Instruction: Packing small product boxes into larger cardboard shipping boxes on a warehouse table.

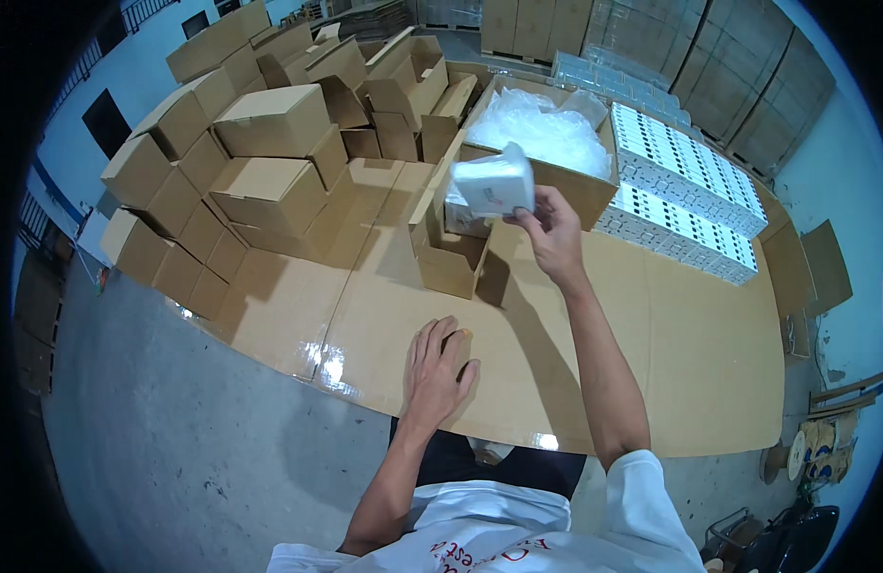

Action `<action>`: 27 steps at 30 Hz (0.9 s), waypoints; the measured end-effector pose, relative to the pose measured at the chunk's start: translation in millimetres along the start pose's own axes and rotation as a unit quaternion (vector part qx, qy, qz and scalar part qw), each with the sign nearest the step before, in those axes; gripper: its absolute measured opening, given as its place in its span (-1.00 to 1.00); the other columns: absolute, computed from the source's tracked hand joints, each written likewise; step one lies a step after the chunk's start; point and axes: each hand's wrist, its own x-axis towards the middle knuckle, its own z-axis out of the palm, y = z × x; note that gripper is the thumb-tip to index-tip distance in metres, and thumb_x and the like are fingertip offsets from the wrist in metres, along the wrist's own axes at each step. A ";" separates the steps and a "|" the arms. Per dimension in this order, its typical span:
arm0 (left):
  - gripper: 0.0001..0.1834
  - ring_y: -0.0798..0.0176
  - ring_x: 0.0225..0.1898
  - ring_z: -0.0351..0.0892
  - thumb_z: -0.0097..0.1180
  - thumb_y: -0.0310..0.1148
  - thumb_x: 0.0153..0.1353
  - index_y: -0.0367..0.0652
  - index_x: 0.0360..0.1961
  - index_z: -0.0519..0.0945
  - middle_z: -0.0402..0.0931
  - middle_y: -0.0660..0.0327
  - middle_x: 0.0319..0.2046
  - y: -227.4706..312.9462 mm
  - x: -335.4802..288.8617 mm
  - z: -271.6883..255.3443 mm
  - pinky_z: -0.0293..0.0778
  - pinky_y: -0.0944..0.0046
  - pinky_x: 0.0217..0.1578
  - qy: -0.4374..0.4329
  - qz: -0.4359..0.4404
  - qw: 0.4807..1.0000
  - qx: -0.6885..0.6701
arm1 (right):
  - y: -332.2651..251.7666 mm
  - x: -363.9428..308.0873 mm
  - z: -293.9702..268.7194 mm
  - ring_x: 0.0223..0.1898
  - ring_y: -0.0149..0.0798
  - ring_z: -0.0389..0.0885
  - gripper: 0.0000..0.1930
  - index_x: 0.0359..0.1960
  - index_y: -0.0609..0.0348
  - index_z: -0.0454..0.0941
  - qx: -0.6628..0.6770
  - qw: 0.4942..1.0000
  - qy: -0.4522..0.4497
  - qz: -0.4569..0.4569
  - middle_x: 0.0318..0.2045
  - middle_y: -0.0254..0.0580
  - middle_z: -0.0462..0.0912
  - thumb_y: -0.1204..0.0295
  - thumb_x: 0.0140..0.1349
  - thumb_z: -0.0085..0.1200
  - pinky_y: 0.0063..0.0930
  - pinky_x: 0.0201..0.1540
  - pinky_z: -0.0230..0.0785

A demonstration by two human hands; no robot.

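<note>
My right hand (554,237) grips a small white pack in clear plastic wrap (496,184) at its lower right corner, between thumb and fingers. The pack is held tilted above an open narrow cardboard box (451,270), partly covering it. Inside that box another pale wrapped item (463,222) shows. Near the table's front edge, my left hand (436,376) lies on the cardboard-covered table (680,368), fingers apart and nothing visibly held. A small yellowish spot shows by its fingertips; what it is I cannot make out.
A large carton (580,191) full of clear plastic bags (539,122) stands behind my right hand. Two rows of white patterned boxes (690,172) are stacked at right. Closed brown boxes (274,119) pile up at left, with open cartons (408,81) at the back.
</note>
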 end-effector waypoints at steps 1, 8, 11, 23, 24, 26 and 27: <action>-0.43 -0.15 0.34 0.22 0.28 -0.27 0.15 -0.27 0.17 0.48 0.31 -0.04 0.28 1.3 2.0 -0.7 0.17 -0.11 0.34 -0.005 0.007 1.000 0.011 | 7.3 9.0 5.3 -0.14 -0.31 0.69 -0.75 0.04 0.37 0.46 -0.014 0.999 -0.034 -0.006 -0.15 -0.13 0.65 0.65 0.35 0.09 -0.40 -0.06 0.63; -0.33 -0.20 0.45 0.05 0.18 -0.09 0.23 -0.25 0.28 0.41 0.09 -0.03 0.46 -5.8 4.1 1.8 -0.02 -0.16 0.43 -0.053 -0.004 0.997 0.049 | 20.1 30.7 16.7 -0.20 -0.34 0.69 -0.76 -0.03 0.33 0.52 -0.110 0.983 -0.140 0.034 -0.24 -0.11 0.71 0.61 0.27 0.16 -0.42 -0.14 0.55; -0.32 -0.19 0.46 0.02 0.15 -0.06 0.26 -0.22 0.31 0.39 0.03 -0.02 0.49 -5.7 13.1 7.8 -0.03 -0.17 0.43 -0.060 -0.007 0.997 0.054 | 16.6 38.2 7.9 -0.24 -0.18 0.71 -0.72 -0.06 0.34 0.53 -0.230 0.961 -0.145 -0.040 -0.28 0.03 0.71 0.56 0.19 0.22 -0.30 -0.15 0.53; -0.31 -0.20 0.49 -0.03 0.15 -0.07 0.24 -0.23 0.32 0.39 -0.07 -0.03 0.53 -3.8 19.7 9.5 -0.06 -0.18 0.43 -0.067 -0.019 0.996 0.055 | -33.5 53.8 8.2 -0.17 0.28 0.62 -0.80 -0.19 0.36 0.51 -0.423 0.867 -0.227 -0.136 -0.24 0.20 0.63 0.55 0.17 0.17 0.04 -0.12 0.45; -0.31 -0.20 0.49 -0.03 0.15 -0.07 0.24 -0.23 0.32 0.39 -0.07 -0.03 0.53 -3.6 21.2 9.6 -0.06 -0.18 0.43 -0.067 -0.019 0.996 0.055 | -30.3 54.8 7.9 -0.17 0.28 0.62 -0.80 -0.19 0.36 0.51 -0.424 0.867 -0.226 -0.135 -0.24 0.20 0.63 0.55 0.17 0.17 0.04 -0.12 0.45; -0.31 -0.20 0.48 -0.03 0.16 -0.07 0.24 -0.25 0.31 0.39 -0.08 -0.04 0.53 -3.4 24.4 10.5 -0.04 -0.17 0.42 -0.062 -0.009 0.997 0.055 | -22.9 57.8 10.0 -0.21 0.27 0.61 -0.75 -0.12 0.35 0.50 -0.476 0.829 -0.240 -0.169 -0.31 0.19 0.63 0.55 0.17 0.18 -0.01 -0.12 0.48; -0.31 -0.20 0.48 -0.03 0.16 -0.07 0.24 -0.25 0.31 0.39 -0.08 -0.04 0.53 -3.8 24.3 10.9 -0.04 -0.17 0.42 -0.063 -0.009 0.996 0.055 | -21.1 59.4 13.3 -0.21 0.27 0.61 -0.75 -0.12 0.35 0.50 -0.475 0.829 -0.240 -0.169 -0.31 0.19 0.63 0.55 0.17 0.18 -0.01 -0.12 0.48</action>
